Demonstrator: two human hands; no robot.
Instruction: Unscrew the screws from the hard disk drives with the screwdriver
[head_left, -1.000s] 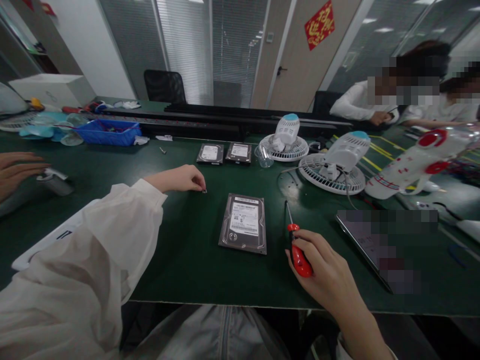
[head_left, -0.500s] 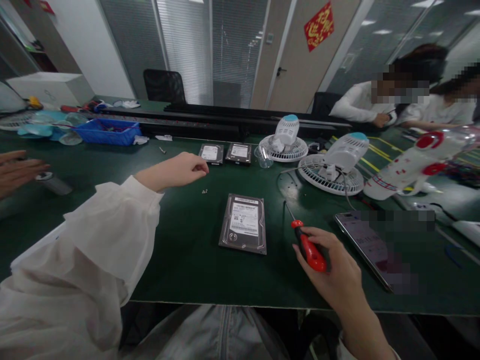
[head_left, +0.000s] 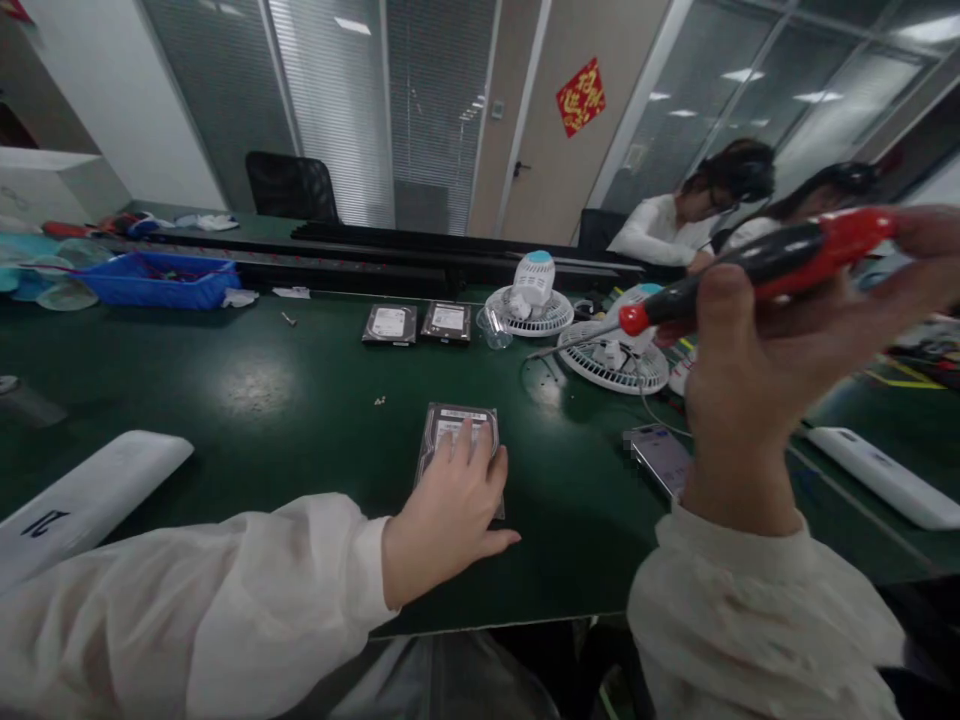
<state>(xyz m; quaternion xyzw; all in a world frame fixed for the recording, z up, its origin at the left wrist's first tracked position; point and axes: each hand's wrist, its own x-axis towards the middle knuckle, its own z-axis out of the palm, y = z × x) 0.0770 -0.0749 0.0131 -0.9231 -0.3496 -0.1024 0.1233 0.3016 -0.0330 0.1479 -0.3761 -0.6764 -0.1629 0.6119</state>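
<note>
My left hand (head_left: 457, 500) lies over a hard drive (head_left: 437, 420) on the green table, its fingers stretched out and spread across the label. Only the drive's far end and edges show past the hand. Raised high at the right, my right hand (head_left: 780, 370) grips a red and black screwdriver (head_left: 765, 262). The screwdriver's thin shaft points left, and its tip is in front of the fans. Several tiny screws (head_left: 380, 401) lie beyond the drive to the left. Two more hard drives, a left one (head_left: 389, 323) and a right one (head_left: 447, 321), rest farther back.
Two fan heads, the farther one (head_left: 534, 285) and the nearer one (head_left: 611, 365), stand back right. A phone (head_left: 660, 455) lies beside my right forearm. A blue basket (head_left: 157, 285) is at the back left, and a white casing (head_left: 97, 490) is left. Two people sit across at right.
My left hand has come down from beyond the drive onto it. My right hand has lifted the screwdriver up off the table area. The view has turned slightly right.
</note>
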